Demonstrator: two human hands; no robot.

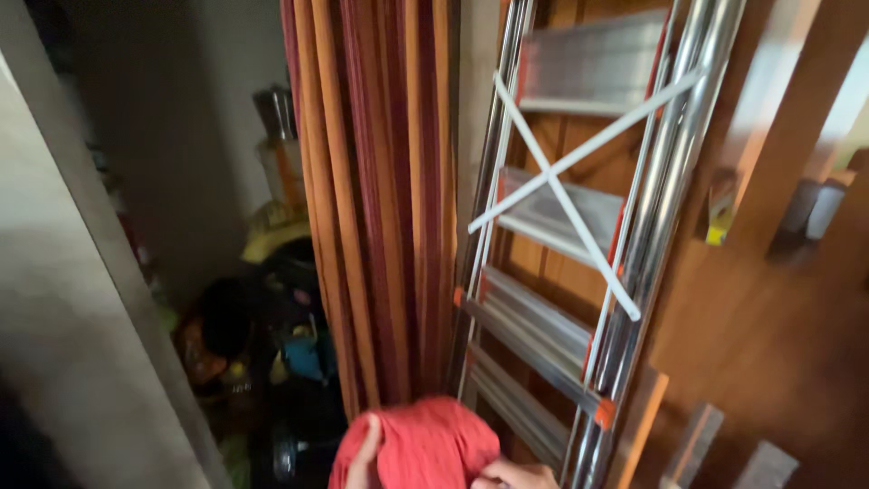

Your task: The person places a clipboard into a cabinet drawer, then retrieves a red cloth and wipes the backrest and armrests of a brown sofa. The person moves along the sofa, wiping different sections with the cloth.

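A striped curtain (pixel 380 199) hangs straight ahead, closing the middle. Just right of it a folded metal ladder (pixel 579 235) leans against a wooden door (pixel 769 299), blocking that side. Left of the curtain a dark gap opens beside a pale wall (pixel 63 299), but its floor is crowded with clutter (pixel 262 353), so free room lies only higher up.

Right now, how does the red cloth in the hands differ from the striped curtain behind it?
The red cloth is bunched into a rounded bundle between the left hand and right hand; the curtain hangs straight in long vertical folds. The cloth is one plain red; the curtain alternates orange and dark red stripes. The cloth is far smaller, while the curtain runs out of frame at the top. Both are soft fabric in warm reddish tones.
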